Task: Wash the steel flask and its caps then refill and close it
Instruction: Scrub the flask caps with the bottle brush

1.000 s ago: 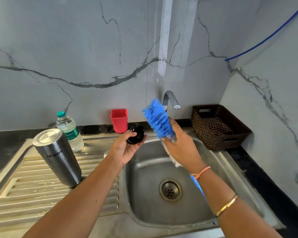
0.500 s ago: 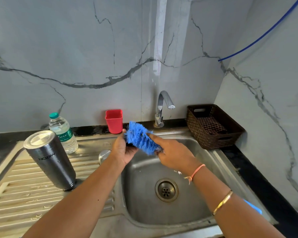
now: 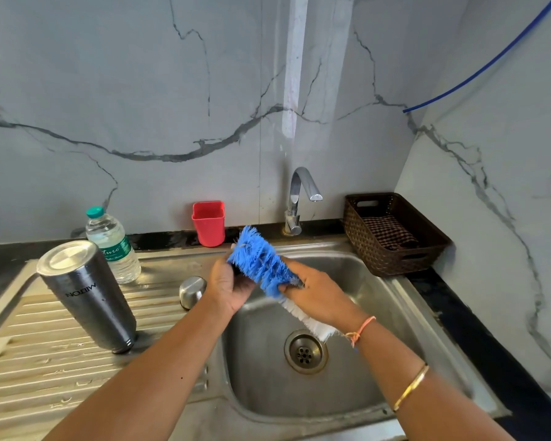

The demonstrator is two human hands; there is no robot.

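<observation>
The steel flask (image 3: 88,296) stands upside down on the ribbed drainboard (image 3: 39,351) at the left. A rounded steel outer cap (image 3: 192,291) lies on the drainboard beside the basin. My left hand (image 3: 228,286) holds the black inner cap, almost wholly hidden under the bristles. My right hand (image 3: 315,292) grips a bottle brush with a blue bristle head (image 3: 260,261) and white lower bristles. The blue head lies against the cap over the back left of the basin (image 3: 379,329).
A plastic water bottle (image 3: 113,245) with a green lid stands behind the flask. A red cup (image 3: 209,222) sits at the wall, the tap (image 3: 299,198) to its right with no water running. A brown basket (image 3: 392,233) holding a checked cloth stands at the right.
The brush came down from an upright position onto the cap in my left hand. The black cap, plain to see a second ago, is covered by the blue bristles now.
</observation>
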